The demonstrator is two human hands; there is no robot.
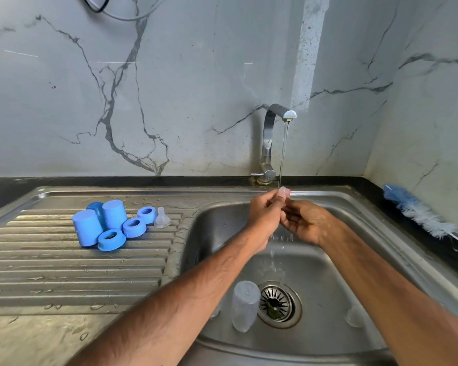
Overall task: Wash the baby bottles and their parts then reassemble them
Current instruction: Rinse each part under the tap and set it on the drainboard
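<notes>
Over the sink basin (222, 223), my left hand (265, 215) and my right hand (307, 220) meet under the running tap (273, 128). Together they pinch a small clear teat (283, 192), which the thin stream of water hits. A clear bottle (245, 305) lies on the basin floor beside the drain (278, 303). On the ribbed drainboard (64, 270) stand three blue caps (86, 231) upside down, three blue screw rings (111, 240) and one clear teat (161, 219).
A blue and white bottle brush (418, 210) lies on the dark counter to the right of the sink. A marble wall rises behind. Another clear part (354, 317) rests at the basin's right side. Water drops cover the drainboard.
</notes>
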